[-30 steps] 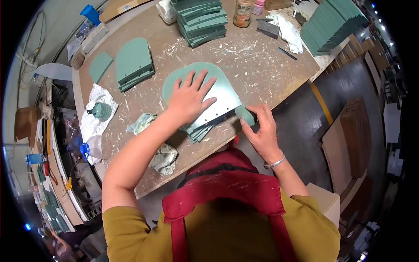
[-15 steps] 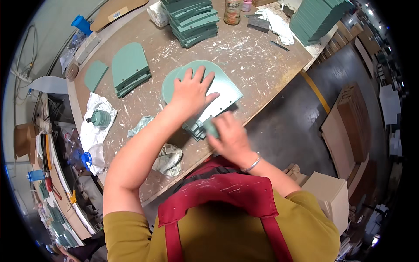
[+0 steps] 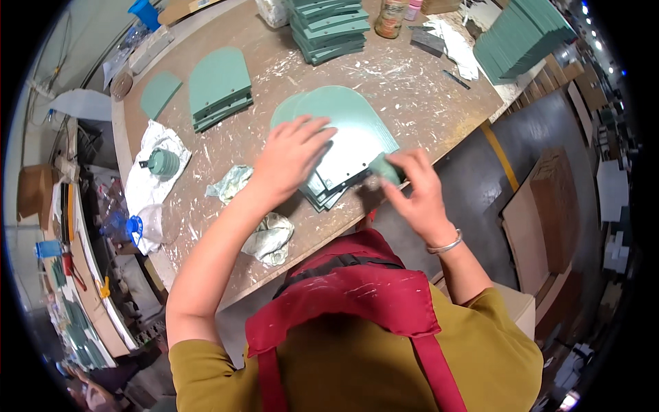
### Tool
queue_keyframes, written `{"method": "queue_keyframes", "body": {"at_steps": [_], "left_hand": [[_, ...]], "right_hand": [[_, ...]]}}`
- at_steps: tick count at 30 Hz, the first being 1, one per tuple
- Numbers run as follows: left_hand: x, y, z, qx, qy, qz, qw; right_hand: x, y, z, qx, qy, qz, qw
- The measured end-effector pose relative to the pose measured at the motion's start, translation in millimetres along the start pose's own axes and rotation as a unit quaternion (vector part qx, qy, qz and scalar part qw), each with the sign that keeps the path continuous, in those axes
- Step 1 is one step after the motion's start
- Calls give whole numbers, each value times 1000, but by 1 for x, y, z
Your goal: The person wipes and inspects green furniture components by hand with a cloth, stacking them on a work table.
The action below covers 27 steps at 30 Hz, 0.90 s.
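Observation:
A stack of pale green, round-topped panels [image 3: 355, 132] lies near the table's front edge, fanned slightly out of line, with small dark holes along its straight edge. My left hand [image 3: 292, 156] rests on the stack's left side, fingers stretched out and holding nothing. In my right hand [image 3: 420, 196] is a small green sponge-like pad [image 3: 386, 168], pinched between thumb and fingers. The pad touches the panels' holed edge near its right corner. Its exact material is hard to make out. A bracelet circles my right wrist.
Left of the stack are another panel pile [image 3: 221, 86] and a single panel [image 3: 160, 95]. Taller panel stacks [image 3: 329, 31] stand at the back, beside a jar [image 3: 390, 18]. Crumpled rags [image 3: 269, 239] and a green-stained container [image 3: 163, 163] on white cloth lie at the left.
My right hand has moved right and slightly up along the panels' holed edge with the pad. My left hand has slid a little down toward the stack's left side. The view has shifted slightly.

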<state>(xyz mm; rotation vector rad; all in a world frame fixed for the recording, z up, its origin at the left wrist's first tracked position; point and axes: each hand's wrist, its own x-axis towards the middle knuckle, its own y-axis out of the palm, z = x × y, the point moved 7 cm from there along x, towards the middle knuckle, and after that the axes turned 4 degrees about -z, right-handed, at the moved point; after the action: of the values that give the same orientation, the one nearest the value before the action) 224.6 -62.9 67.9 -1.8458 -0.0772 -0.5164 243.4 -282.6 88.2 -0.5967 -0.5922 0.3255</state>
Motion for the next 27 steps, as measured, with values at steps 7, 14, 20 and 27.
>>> {"method": "queue_keyframes", "body": {"at_steps": [7, 14, 20, 27], "left_hand": [[16, 36, -16, 43, 6, 42, 998], [14, 34, -14, 67, 17, 53, 996], [2, 11, -4, 35, -29, 42, 998], [-170, -14, 17, 52, -294, 77, 951]], "right_hand": [[-15, 64, 40, -57, -132, 87, 986], [-7, 23, -23, -103, -41, 38, 993], [20, -53, -100, -87, 58, -83, 991], [73, 23, -42, 319, 136, 66, 936]]}}
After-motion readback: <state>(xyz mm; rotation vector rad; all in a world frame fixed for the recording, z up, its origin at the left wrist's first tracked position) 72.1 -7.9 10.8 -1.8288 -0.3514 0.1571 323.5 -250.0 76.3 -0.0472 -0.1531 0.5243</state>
